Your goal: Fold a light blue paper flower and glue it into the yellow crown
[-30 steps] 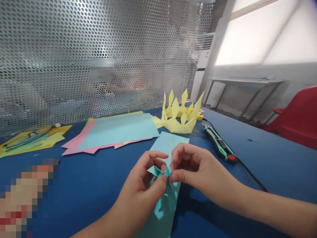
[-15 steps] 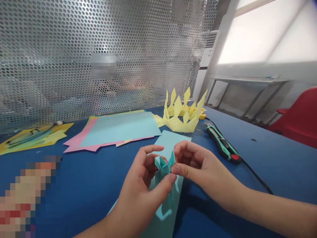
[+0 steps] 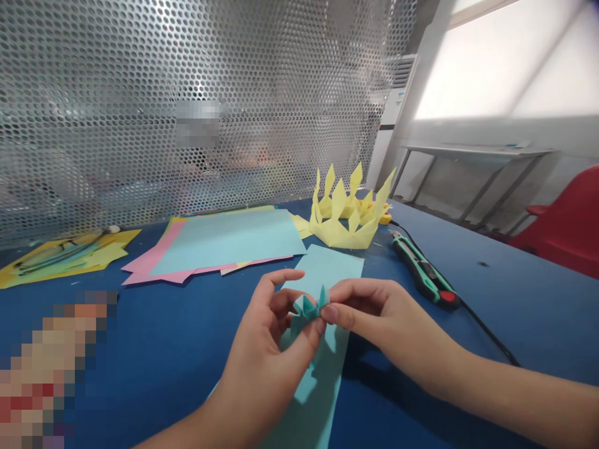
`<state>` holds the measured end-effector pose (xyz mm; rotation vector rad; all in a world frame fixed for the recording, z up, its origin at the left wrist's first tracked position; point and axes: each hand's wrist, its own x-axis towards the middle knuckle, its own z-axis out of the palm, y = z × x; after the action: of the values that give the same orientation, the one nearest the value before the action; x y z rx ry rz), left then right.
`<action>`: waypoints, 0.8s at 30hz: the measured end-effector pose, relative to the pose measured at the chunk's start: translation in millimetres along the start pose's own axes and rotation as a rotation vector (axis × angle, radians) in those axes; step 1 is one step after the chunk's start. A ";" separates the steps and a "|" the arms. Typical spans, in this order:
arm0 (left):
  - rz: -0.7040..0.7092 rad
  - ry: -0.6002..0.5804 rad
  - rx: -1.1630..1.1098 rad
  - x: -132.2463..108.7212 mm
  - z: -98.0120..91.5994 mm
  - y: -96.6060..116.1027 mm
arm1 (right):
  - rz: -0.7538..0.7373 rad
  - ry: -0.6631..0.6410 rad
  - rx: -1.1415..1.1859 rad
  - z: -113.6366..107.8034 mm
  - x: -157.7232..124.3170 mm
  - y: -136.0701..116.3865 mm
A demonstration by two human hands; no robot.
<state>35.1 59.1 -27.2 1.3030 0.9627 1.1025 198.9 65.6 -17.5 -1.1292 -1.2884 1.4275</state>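
Blue covers the whole work surface (image 3: 515,293), and a perforated metal screen (image 3: 140,93) closes it off behind. We take the pale teal paper strip (image 3: 327,268), lying flat before us, as our mark. Just above its middle, off the surface, sits a small folded teal paper piece (image 3: 306,307), held from both sides.

We judge the piece delicate, since its points are thin and its creases fresh-looking. Too hard a pinch could flatten them, and an uneven pull between our hands could tear the paper or spring the folds open. Right of the strip lie a green utility knife (image 3: 423,274) and a black cable (image 3: 486,337). A careless sweep of our right forearm could snag the cable and drag the knife.

Our left hand (image 3: 266,355) grips the piece between thumb and bent fingers, index finger lifted and stretched over it. Our right hand (image 3: 374,318) closes thumb and forefinger narrowly on its right side. Both forearms come in low, angled toward each other. Beyond the strip stand a yellow paper crown (image 3: 346,218) and a stack of coloured sheets (image 3: 224,240).
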 end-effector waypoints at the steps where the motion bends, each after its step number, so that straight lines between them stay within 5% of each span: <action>1: -0.007 -0.004 0.002 -0.3 0.0 0.3 | 0.006 0.004 -0.002 0.7 0.0 0.4; 18: -0.093 -0.023 0.061 -1.2 2.9 3.9 | -0.056 -0.074 -0.072 5.9 -3.6 5.0; 24: -0.066 -0.026 0.141 2.2 0.7 4.0 | -0.299 -0.044 -0.375 -2.7 0.1 3.8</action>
<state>36.0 61.0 -23.0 1.3855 1.0721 0.9789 201.3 65.9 -21.5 -1.0893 -1.7255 1.0203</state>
